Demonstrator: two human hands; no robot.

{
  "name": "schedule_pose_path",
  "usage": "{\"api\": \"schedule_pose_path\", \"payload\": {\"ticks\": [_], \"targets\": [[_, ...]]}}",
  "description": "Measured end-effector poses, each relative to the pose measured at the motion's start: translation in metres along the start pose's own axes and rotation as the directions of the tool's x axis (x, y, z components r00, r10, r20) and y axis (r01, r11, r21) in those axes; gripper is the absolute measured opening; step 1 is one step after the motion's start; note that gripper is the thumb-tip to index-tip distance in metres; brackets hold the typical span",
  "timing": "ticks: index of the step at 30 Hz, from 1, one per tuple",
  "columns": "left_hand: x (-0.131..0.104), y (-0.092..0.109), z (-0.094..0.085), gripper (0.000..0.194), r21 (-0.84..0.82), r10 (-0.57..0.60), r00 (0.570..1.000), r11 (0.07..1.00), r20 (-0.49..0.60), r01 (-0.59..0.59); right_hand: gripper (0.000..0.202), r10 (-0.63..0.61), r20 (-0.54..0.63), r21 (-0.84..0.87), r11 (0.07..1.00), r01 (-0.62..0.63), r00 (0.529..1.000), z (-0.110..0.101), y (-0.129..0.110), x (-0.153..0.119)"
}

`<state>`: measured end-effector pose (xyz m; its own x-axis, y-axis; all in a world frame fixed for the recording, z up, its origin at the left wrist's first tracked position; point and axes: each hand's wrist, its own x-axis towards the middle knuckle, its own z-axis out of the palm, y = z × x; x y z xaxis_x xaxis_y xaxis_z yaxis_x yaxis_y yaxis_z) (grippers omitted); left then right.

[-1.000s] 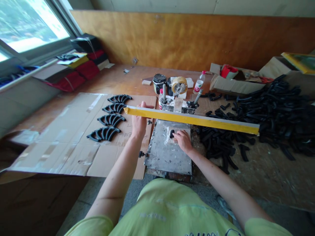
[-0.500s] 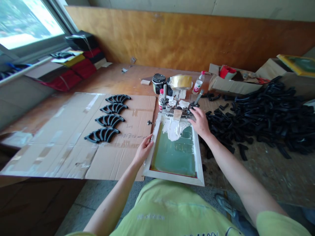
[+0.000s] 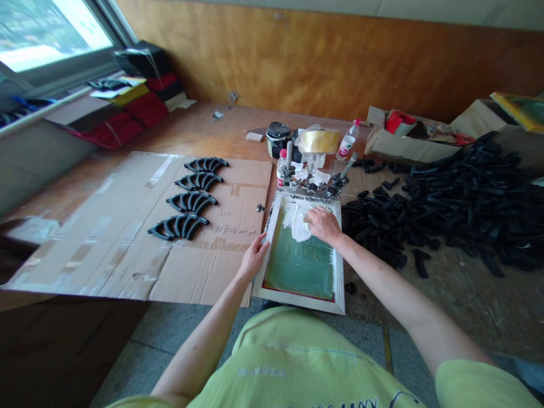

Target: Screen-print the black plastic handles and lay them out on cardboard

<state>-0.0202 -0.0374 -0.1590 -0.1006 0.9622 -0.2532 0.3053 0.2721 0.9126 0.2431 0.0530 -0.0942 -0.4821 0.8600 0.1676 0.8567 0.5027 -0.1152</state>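
A: "Where's the framed screen [image 3: 300, 269]?"
B: "Right in front of the person, just before the metal clamps [image 3: 313, 186], with white paste [image 3: 293, 220] smeared over its far end."
A: "And the hands?"
B: "The right hand [image 3: 324, 223] is over the paste, fingers curled; they block the view, so I can't tell whether they grip anything. The left hand [image 3: 251, 259] is loosely open, fingertips touching the screen's left rail."
A: "What's around them?"
B: "To the left, four fan-shaped groups of black curved pieces [image 3: 191, 201] on flattened cardboard [image 3: 127, 226]. To the right, a big heap of loose black pieces [image 3: 463, 198]."
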Motion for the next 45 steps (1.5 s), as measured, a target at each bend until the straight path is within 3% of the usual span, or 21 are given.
{"api": "schedule_pose_path", "payload": {"ticks": [3,6,11,15,17,21,24,27,30,31,32,34,35,37,39,40,42,43,45], "targets": [[0.001,-0.003,0.001,0.060,-0.002,0.003,1.000,1.000,-0.007,-0.003,0.016,-0.267,0.013,0.089,0.960,0.265,0.964,-0.002,-0.007,-0.020],[0.001,-0.005,0.003,0.059,-0.006,0.010,1.000,1.000,-0.018,-0.010,0.014,-0.385,0.027,0.191,0.908,0.373,0.922,-0.009,-0.002,-0.025],[0.001,-0.004,0.002,0.061,-0.048,-0.001,1.000,0.999,-0.024,-0.001,0.011,-0.192,-0.083,0.183,0.962,0.205,0.978,-0.006,0.000,-0.017],[0.000,0.002,0.001,0.064,-0.089,-0.013,1.000,0.996,-0.015,0.011,0.017,-0.274,-0.095,0.210,0.934,0.288,0.957,0.004,-0.006,-0.030],[-0.003,0.009,-0.001,0.064,-0.118,-0.025,1.000,0.993,0.003,0.025,0.013,-0.233,-0.102,0.261,0.932,0.252,0.967,0.002,-0.005,-0.026],[-0.014,0.041,-0.012,0.071,-0.220,-0.060,0.994,0.972,0.091,0.079,0.041,0.042,-0.136,0.288,0.958,-0.001,0.990,-0.018,0.009,0.017],[-0.022,0.077,-0.025,0.066,-0.269,-0.059,0.992,0.959,0.115,0.088,0.052,0.235,-0.154,0.252,0.948,-0.192,0.960,-0.040,0.036,0.044],[-0.017,0.117,-0.033,0.056,-0.345,0.011,0.997,0.938,0.081,0.018,0.040,0.416,-0.244,0.291,0.893,-0.343,0.876,-0.051,0.077,0.035],[0.000,0.153,-0.032,0.050,-0.485,0.171,0.985,0.861,-0.013,-0.155,0.030,0.604,-0.242,0.353,0.784,-0.511,0.760,-0.036,0.104,-0.001],[0.007,0.163,-0.030,0.047,-0.511,0.206,0.978,0.836,-0.043,-0.199,0.027,0.623,-0.197,0.363,0.764,-0.534,0.757,-0.025,0.104,-0.013],[0.013,0.171,-0.028,0.045,-0.525,0.222,0.973,0.821,-0.071,-0.225,0.026,0.603,-0.140,0.368,0.768,-0.524,0.785,-0.013,0.100,-0.024],[0.020,0.177,-0.021,0.044,-0.544,0.198,0.973,0.807,-0.120,-0.231,0.026,0.444,-0.031,0.359,0.841,-0.405,0.895,0.011,0.079,-0.039],[0.019,0.174,-0.015,0.045,-0.555,0.170,0.974,0.801,-0.147,-0.224,0.028,0.343,0.002,0.338,0.884,-0.324,0.939,0.020,0.065,-0.043],[0.010,0.158,0.001,0.048,-0.564,0.100,0.987,0.812,-0.125,-0.154,0.025,0.214,0.029,0.265,0.940,-0.214,0.976,0.030,0.033,-0.048],[-0.009,0.131,0.023,0.055,-0.527,-0.029,0.997,0.847,0.077,0.066,0.014,0.207,-0.013,0.200,0.959,-0.200,0.978,0.029,-0.002,-0.051],[-0.019,0.115,0.034,0.058,-0.481,-0.112,0.970,0.852,0.215,0.205,0.012,0.211,-0.052,0.190,0.962,-0.198,0.976,0.026,-0.019,-0.053],[-0.038,0.085,0.051,0.059,-0.425,-0.235,0.900,0.819,0.366,0.386,0.015,0.124,-0.111,0.214,0.972,-0.098,0.986,0.019,-0.050,-0.060],[-0.044,0.071,0.054,0.057,-0.418,-0.270,0.885,0.803,0.380,0.425,0.016,0.028,-0.118,0.243,0.970,0.002,0.993,0.016,-0.061,-0.065],[-0.047,0.045,0.045,0.054,-0.398,-0.313,0.896,0.814,0.314,0.423,0.018,-0.107,-0.104,0.308,0.942,0.134,0.989,0.013,-0.064,-0.076]]}}
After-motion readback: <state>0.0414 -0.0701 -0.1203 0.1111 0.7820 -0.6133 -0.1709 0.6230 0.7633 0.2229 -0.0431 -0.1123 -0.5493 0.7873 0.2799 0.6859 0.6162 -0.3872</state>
